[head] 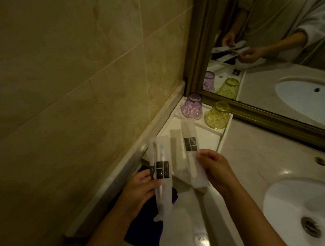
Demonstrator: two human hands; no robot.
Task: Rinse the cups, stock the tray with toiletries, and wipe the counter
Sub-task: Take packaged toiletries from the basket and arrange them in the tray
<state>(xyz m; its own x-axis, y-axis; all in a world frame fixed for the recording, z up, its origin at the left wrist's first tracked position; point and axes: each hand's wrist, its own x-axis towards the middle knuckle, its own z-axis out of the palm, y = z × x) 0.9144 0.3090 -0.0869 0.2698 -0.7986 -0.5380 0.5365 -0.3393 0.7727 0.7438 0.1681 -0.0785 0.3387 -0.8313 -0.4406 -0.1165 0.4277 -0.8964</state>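
A white tray (221,138) lies in the counter's corner by the wall. At its far end a purple cup (192,106) and a yellow cup (216,115) stand upside down. My left hand (140,188) grips toothbrush packets (160,172), white sleeves with black labels, above the tray's near end. My right hand (216,169) pinches another long white packet (190,145) with a black label, held upright over the tray. A dark blue cloth (144,231) lies on the counter under my left forearm.
The white sink basin (303,200) with its drain (311,227) is at the right. A gold-framed mirror (270,113) runs along the back. The tiled wall (80,80) closes the left side. A tap hole (320,160) sits behind the basin.
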